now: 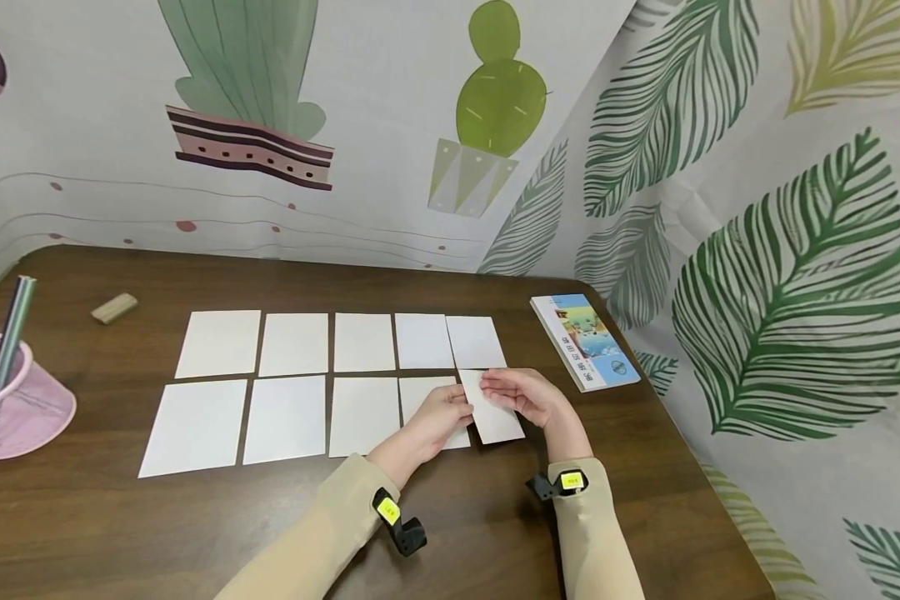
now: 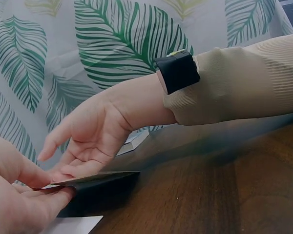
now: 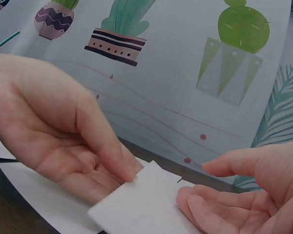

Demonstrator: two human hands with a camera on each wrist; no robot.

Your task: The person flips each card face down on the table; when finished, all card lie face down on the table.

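A white card [image 1: 491, 412] is held just above the table at the right end of the lower row. My left hand [image 1: 433, 421] pinches its left edge between thumb and fingers, as the left wrist view shows from the side. Against the card's right part rest the fingers of my right hand [image 1: 527, 395]; its thumb stands apart from the card in the right wrist view. Several white square cards lie in two rows on the table, among them a lower-row card [image 1: 363, 417] left of my hands. Another lower-row card [image 1: 426, 390] is partly covered by my left hand.
A small booklet or box with a colourful cover [image 1: 585, 342] lies at the right. On the far left are a pink mesh pen holder [image 1: 37, 408] with pens and a small beige block [image 1: 114, 308]. Patterned cloth [image 1: 390, 125] hangs behind the brown table [image 1: 450, 550].
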